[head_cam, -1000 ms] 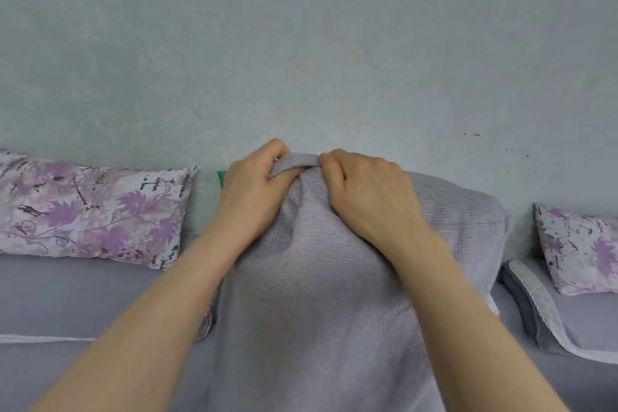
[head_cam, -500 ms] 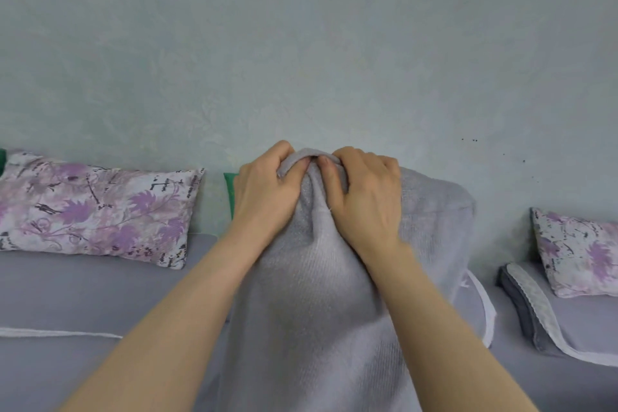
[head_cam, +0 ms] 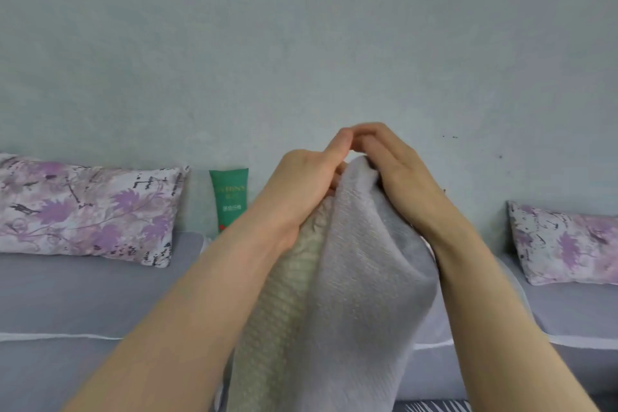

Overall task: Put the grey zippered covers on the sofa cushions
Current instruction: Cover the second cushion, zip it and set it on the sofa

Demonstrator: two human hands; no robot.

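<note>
A grey woven cushion cover (head_cam: 361,278) stands upright in the middle of the view, rising in front of the grey sofa seat (head_cam: 83,294) and gathered to a narrow peak at its top. Both bare hands meet at that peak. The left hand (head_cam: 301,184) presses against the cover's left side, its fingers (head_cam: 337,144) curled together and closed on the bunched top edge. The right hand (head_cam: 398,170) lies over the cover's right side, its fingers (head_cam: 368,134) bent together and touching the left fingertips just above the fabric; whether they pinch the cloth cannot be told. A paler, yellowish quilted panel (head_cam: 287,304) shows along the cover's left flank, under the left wrist. To the left of the cover a green tube (head_cam: 230,199) stands against the wall (head_cam: 301,27), and further left a purple floral pillow (head_cam: 87,211) rests on the sofa seat. To the right of the cover lies a second floral pillow (head_cam: 565,244).
</note>
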